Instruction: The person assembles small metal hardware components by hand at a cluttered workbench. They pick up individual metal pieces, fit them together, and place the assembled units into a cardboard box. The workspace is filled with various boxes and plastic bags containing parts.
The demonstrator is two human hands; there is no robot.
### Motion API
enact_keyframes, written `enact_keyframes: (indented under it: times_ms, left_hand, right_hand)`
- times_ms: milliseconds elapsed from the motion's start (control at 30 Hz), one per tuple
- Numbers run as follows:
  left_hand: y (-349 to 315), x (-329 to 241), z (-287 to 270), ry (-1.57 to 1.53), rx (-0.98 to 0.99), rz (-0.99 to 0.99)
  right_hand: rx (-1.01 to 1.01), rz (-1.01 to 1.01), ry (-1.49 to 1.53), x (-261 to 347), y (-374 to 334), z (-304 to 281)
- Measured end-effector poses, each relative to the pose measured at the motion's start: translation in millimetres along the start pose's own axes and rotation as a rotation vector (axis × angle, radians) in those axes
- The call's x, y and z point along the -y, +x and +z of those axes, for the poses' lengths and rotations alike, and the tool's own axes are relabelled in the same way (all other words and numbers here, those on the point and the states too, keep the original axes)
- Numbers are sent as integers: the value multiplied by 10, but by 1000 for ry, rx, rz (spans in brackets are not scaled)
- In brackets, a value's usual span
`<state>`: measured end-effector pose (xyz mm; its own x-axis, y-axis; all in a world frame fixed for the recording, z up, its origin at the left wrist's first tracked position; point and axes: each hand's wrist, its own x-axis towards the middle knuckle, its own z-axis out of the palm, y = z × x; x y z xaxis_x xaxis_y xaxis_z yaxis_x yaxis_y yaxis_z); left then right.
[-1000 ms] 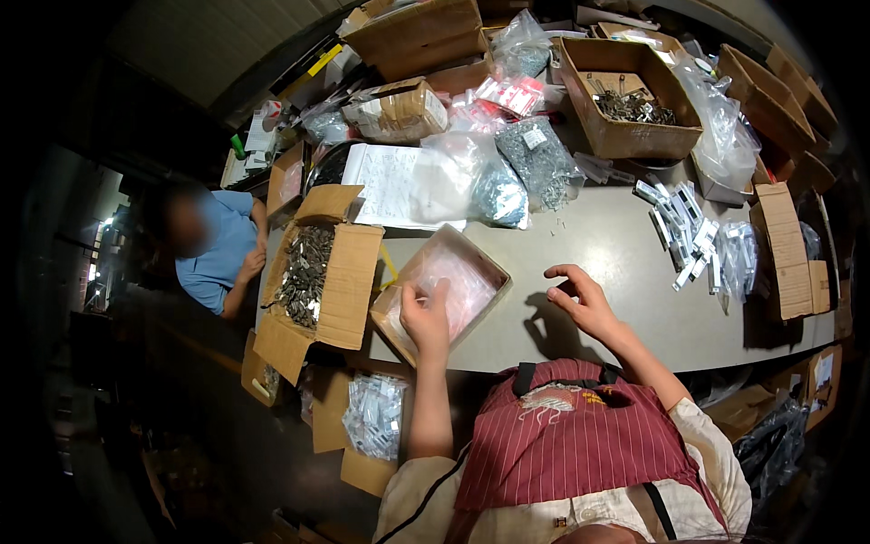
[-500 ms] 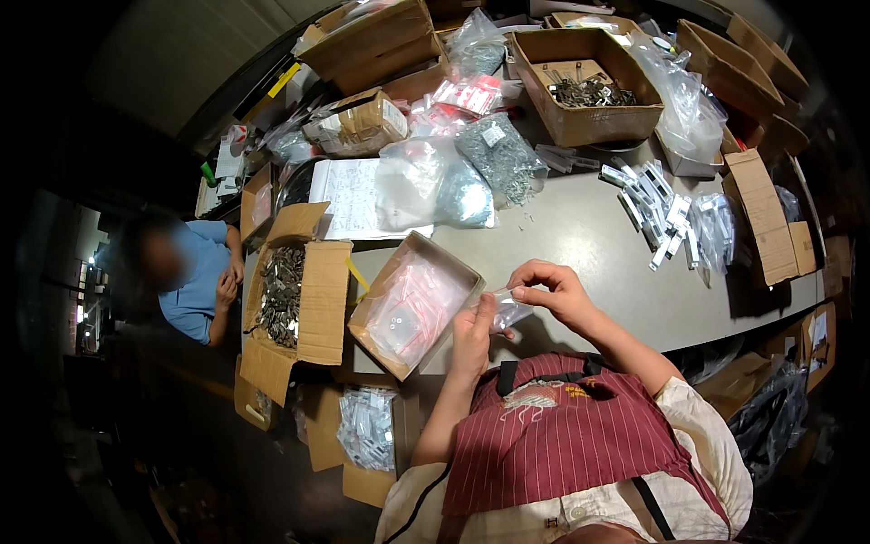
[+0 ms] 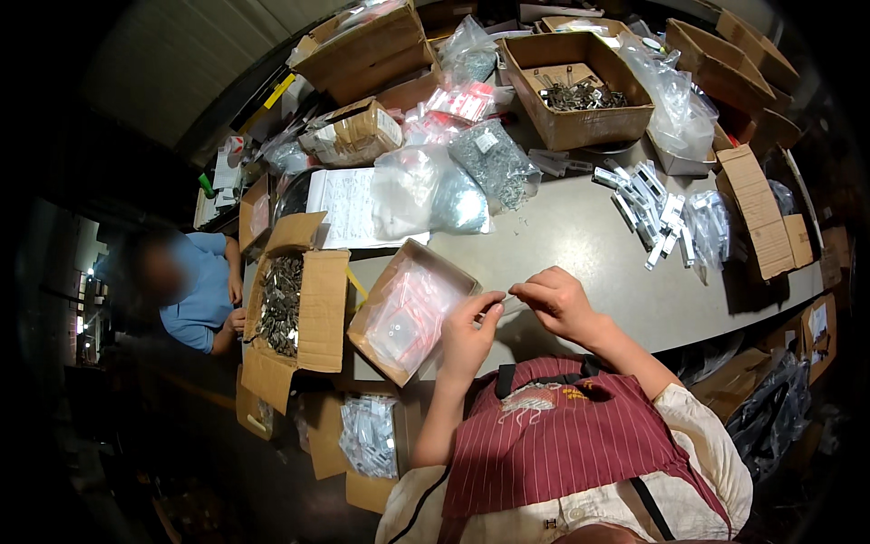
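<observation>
Before me, at the table's near edge, my left hand [image 3: 471, 334] and my right hand [image 3: 556, 301] face each other, thumb and forefinger pinched on both. Between the fingertips a clear plastic bag [image 3: 513, 306] shows only as a faint pale patch; much of it is hard to make out. Just left of my left hand lies a shallow open cardboard box [image 3: 460, 272] holding small clear bags with red edges [image 3: 415, 313]. A few small round pieces show on or in the topmost bag.
Dark metal parts [image 3: 279, 304] fill a carton at left. Bags of small hardware [image 3: 494, 163] rest on paper sheets [image 3: 343, 204]. Silvery bar-shaped parts [image 3: 648, 204] lie loose at right. Another carton of metal parts [image 3: 583, 95] stands behind. A co-worker in blue [image 3: 195, 295] sits at left.
My left hand has turned and spread back from the bag, which shows far less between the hands. My right hand shifted slightly down. The co-worker's hands moved down beside the carton.
</observation>
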<state>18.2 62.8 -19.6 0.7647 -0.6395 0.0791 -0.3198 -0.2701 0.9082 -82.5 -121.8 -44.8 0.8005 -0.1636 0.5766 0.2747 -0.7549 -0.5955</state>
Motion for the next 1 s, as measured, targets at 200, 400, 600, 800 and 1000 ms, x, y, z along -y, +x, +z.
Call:
enact_keyframes:
  times_ms: [200,400,600,800,1000]
  left_hand:
    - [-24,-36,69,62,-31,111]
    - [-58,-39,44,151,-141,88]
    - [-59,23,20,-101,-96,-79]
    - [6,-151,10,-123,-65,177]
    - [-71,-69,-11,-95,-24,-204]
  right_hand:
    - [70,207,219,40,-5,-25]
    - [423,508,629,-65,-132,18]
    - [304,688,991,-49,-182,92]
    - [212,813,1103,-163,-234,79]
    - [303,741,1097,-100,-234,92]
